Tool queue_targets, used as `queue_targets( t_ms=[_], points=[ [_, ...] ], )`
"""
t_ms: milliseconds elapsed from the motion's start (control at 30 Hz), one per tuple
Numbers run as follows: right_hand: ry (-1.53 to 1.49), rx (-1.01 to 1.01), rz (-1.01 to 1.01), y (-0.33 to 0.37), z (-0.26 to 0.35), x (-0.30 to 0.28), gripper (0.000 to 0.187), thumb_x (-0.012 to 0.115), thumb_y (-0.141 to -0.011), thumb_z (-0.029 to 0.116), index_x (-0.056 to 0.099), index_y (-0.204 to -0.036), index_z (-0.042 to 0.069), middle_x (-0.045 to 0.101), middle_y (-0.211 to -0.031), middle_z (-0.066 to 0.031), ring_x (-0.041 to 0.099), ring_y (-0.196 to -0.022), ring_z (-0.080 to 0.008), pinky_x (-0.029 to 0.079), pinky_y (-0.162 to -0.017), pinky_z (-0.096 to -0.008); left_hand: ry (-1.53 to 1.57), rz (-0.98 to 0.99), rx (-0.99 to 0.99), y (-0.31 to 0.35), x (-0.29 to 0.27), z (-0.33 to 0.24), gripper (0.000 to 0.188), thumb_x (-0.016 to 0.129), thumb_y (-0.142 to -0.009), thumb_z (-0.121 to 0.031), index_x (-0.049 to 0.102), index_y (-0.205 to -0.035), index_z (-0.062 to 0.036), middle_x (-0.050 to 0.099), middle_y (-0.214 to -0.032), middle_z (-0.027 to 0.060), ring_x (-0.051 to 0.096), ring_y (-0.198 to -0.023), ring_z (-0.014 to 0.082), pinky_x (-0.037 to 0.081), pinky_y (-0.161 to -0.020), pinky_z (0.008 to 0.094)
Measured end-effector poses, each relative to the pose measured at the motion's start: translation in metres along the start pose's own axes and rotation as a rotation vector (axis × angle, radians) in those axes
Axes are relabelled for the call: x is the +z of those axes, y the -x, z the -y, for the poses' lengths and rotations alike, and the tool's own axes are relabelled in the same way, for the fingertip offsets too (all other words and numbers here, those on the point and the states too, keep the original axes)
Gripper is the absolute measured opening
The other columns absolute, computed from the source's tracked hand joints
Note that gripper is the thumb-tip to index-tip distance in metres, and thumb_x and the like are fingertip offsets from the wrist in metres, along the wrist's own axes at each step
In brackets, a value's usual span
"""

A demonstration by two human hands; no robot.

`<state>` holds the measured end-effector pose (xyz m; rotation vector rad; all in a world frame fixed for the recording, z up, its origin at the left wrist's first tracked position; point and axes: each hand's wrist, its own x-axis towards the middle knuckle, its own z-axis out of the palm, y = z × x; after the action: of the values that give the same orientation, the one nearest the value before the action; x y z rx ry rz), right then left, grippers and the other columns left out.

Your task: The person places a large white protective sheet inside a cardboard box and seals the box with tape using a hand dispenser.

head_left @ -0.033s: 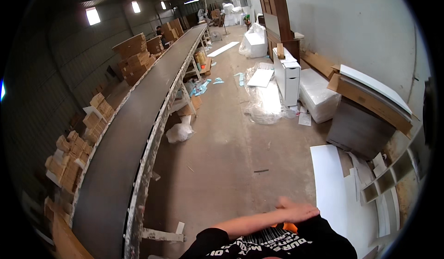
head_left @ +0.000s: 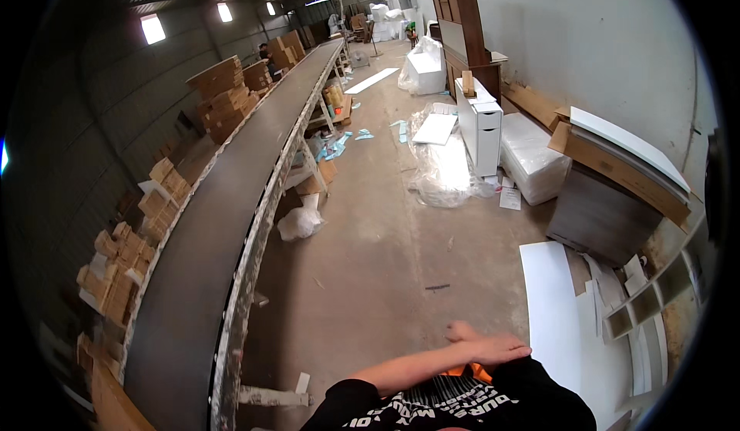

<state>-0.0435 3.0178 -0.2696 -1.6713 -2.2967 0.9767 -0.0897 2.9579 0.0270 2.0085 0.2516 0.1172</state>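
Note:
My arms cross low in front of my black printed shirt [head_left: 462,408]. My left hand [head_left: 502,348] lies over my right forearm by the black sleeve, fingers laid along it, holding no object that I can see. Beyond my left forearm pokes my right hand [head_left: 462,332], small and slightly blurred, its fingers not clear. An orange patch [head_left: 479,372] shows just below the left forearm, partly covered. Closest to the hands on the right is a long white panel [head_left: 552,308] flat on the floor.
A long dark conveyor [head_left: 208,238] runs along the left, with stacked wooden pieces [head_left: 123,265] beyond it. To the right stand a white drawer cabinet [head_left: 484,138], a plastic-wrapped block [head_left: 532,161] and a dark panel [head_left: 601,215]. Clear plastic sheeting [head_left: 439,188] lies on the floor.
My right hand has shifted slightly to the left beyond the left forearm. My left hand stays on the right forearm. The surroundings have moved only slightly in view.

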Motion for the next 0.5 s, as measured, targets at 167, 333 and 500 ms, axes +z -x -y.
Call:
queue_targets(
  t_ms=[167, 333, 500],
  points=[
    [0.122, -0.294, 0.417, -0.139, 0.183, -0.074, 0.039, 0.054, -0.079, 0.027, 0.062, -0.114, 0.01, 0.065, -0.105, -0.0192, 0.061, -0.099, -0.0378, 0.048, -0.086, -0.0464, 0.194, 0.287, 0.056, 0.007, -0.159, 0.004, 0.052, 0.038, -0.097, -0.045, 0.053, -0.123, -0.0027, 0.06, -0.115, 0.019, 0.055, -0.105, 0.0357, 0.042, -0.091, 0.0396],
    [0.196, -0.491, 0.591, -0.265, 0.199, -0.102, 0.047, 0.055, -0.081, 0.031, 0.056, -0.126, 0.016, 0.064, -0.112, -0.0175, 0.06, -0.103, -0.0366, 0.048, -0.087, -0.046, 0.223, 0.179, 0.348, -0.001, -0.271, 0.038, 0.057, 0.039, -0.096, -0.05, 0.049, -0.127, -0.0036, 0.058, -0.119, 0.0188, 0.053, -0.113, 0.0308, 0.041, -0.095, 0.0378],
    [0.15, 0.206, 0.314, -0.363, 0.011, -0.156, 0.048, 0.057, -0.079, 0.033, 0.06, -0.122, 0.015, 0.063, -0.115, -0.0154, 0.062, -0.101, -0.0348, 0.05, -0.087, -0.0448, 0.177, 0.16, 0.394, -0.003, -0.385, 0.118, 0.054, 0.041, -0.098, -0.044, 0.046, -0.13, -0.001, 0.052, -0.127, 0.0194, 0.05, -0.115, 0.0347, 0.038, -0.101, 0.0402]
  ],
)
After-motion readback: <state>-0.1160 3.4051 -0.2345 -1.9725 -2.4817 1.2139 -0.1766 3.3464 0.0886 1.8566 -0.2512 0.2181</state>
